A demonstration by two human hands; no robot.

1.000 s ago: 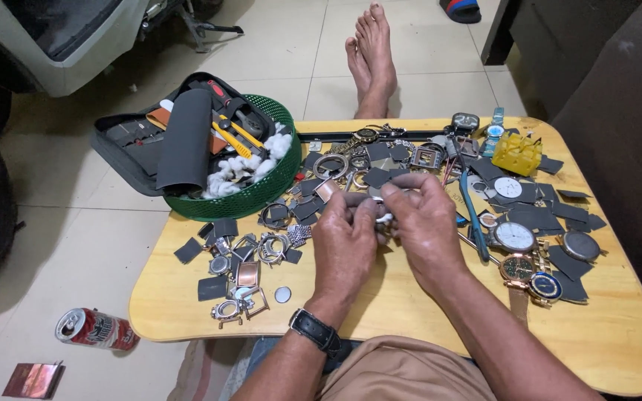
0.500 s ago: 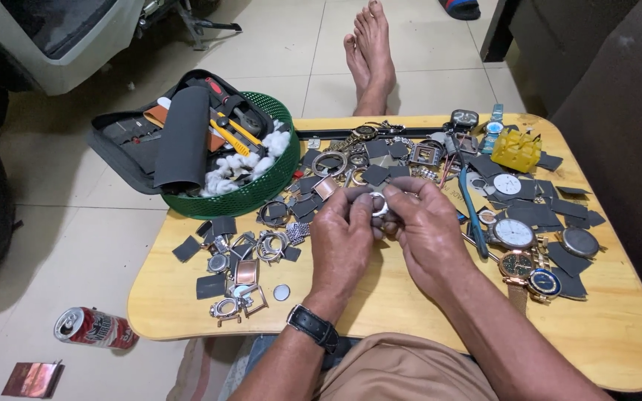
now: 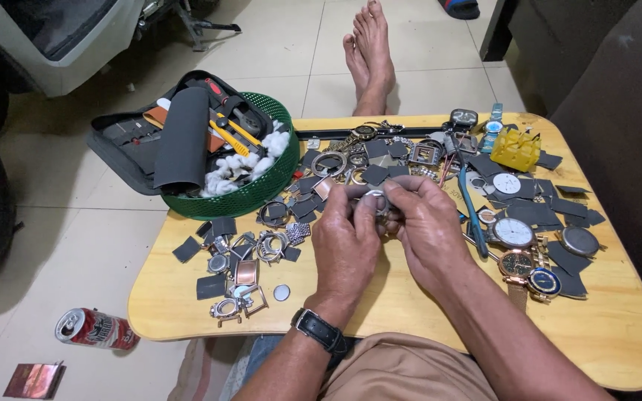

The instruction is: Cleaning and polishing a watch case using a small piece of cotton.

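Pale floor tiles surround a low wooden table (image 3: 410, 319) on which watch parts are spread. Above its middle, a small round metal watch case (image 3: 375, 200) is held between both hands: the left hand (image 3: 347, 249), with a black strapped watch at the wrist, is closed around it from the left, and the right hand (image 3: 429, 226) is pinched on it from the right, thumbs meeting over the piece. How far the work on this case has got cannot be told, since the fingers hide most of it; judging by the many loose cases, rings and dark square pads (image 3: 211, 286) lying unassembled, much appears to be left. Several complete-looking watches (image 3: 514, 232) are laid out on the right side, beside a blue-handled tool (image 3: 473, 212) and a small yellow box (image 3: 516, 148). On the left corner a green basket (image 3: 250, 194) is set, filled with cotton tufts, a grey roll and yellow-handled tools, partly over an open tool case (image 3: 124, 141). A drink can (image 3: 94, 329) lies on the floor below. Another person's bare feet (image 3: 369, 52) are seen beyond the table. Nothing is seen between the hands and the parts nearest them.
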